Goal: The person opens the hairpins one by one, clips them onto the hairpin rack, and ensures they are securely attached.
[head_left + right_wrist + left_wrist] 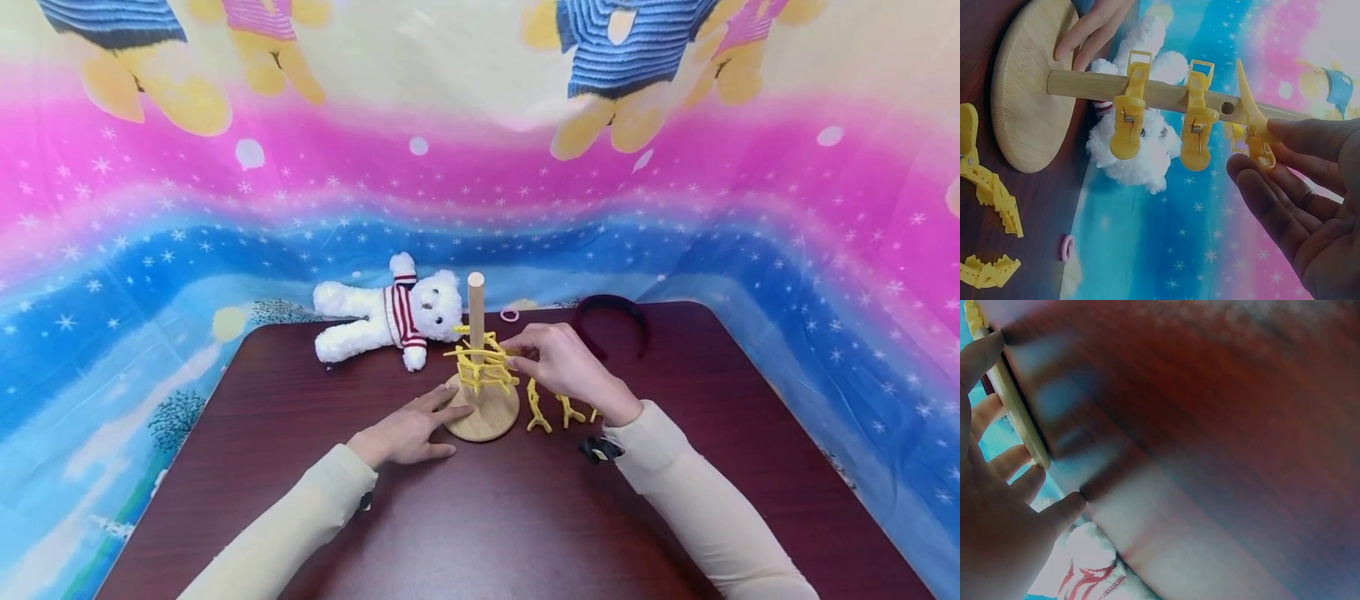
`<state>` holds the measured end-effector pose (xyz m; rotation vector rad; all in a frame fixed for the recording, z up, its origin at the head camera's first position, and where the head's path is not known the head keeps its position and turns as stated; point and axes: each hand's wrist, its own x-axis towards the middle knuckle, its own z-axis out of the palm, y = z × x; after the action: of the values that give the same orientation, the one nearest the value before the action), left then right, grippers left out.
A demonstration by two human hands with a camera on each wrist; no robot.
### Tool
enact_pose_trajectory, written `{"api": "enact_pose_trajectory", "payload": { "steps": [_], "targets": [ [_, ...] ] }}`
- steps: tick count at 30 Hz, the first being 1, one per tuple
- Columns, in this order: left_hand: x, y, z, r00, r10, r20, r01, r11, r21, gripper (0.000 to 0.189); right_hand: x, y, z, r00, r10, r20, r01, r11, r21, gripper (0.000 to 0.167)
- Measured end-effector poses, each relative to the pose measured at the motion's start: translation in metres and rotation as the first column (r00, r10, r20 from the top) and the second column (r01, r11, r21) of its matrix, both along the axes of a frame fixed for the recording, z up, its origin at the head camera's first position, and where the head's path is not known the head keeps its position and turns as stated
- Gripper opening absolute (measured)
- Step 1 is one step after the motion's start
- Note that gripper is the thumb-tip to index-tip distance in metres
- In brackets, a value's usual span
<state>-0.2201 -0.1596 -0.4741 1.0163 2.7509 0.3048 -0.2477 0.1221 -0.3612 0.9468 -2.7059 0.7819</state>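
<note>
A light wooden post [476,302] stands upright on a round wooden base [491,418]. My left hand [408,429] rests its spread fingers on the base's left side. In the right wrist view two yellow plastic spring clips, a lower one [1127,125] and an upper one [1197,128], sit on the post. Above them, beside a small hole in the post, my right hand [1310,206] pinches another yellow spring clip [1252,125] between thumb and fingers. Whether this clip grips the post, I cannot tell.
Several loose yellow clips [537,408] lie on the dark table [487,517] right of the base. A white teddy bear [401,312] in a striped sweater lies behind at left. A pink ring [510,309] and a dark headband [637,321] lie at the back.
</note>
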Motion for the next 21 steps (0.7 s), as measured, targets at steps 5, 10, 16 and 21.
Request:
{"api": "enact_pose_trajectory", "payload": {
  "steps": [5, 10, 16, 21],
  "targets": [
    [-0.0012, -0.0001, 0.0014, 1.0, -0.007, -0.009, 0.007, 1.0, -0.015, 0.068, -0.0009, -0.0013, -0.0008, 1.0, 0.01, 0.009, -0.01, 1.0, -0.027, 0.023],
    [-0.0019, 0.0, 0.0013, 1.0, -0.011, -0.014, 0.011, 1.0, -0.017, 0.068, -0.0008, -0.0019, 0.0001, 1.0, 0.005, 0.024, -0.005, 1.0, -0.026, 0.023],
    [-0.0014, -0.0003, 0.0004, 1.0, -0.015, -0.016, 0.015, 1.0, -0.012, 0.068, -0.0009, -0.0017, -0.0002, 0.997, -0.017, 0.07, 0.019, 1.0, -0.024, 0.024],
    [-0.0002, 0.0001, 0.0001, 1.0, -0.009, -0.006, 0.009, 1.0, -0.006, 0.068, -0.0003, -0.001, -0.0022, 0.996, -0.031, 0.088, 0.034, 0.999, -0.035, 0.026]
  ]
}}
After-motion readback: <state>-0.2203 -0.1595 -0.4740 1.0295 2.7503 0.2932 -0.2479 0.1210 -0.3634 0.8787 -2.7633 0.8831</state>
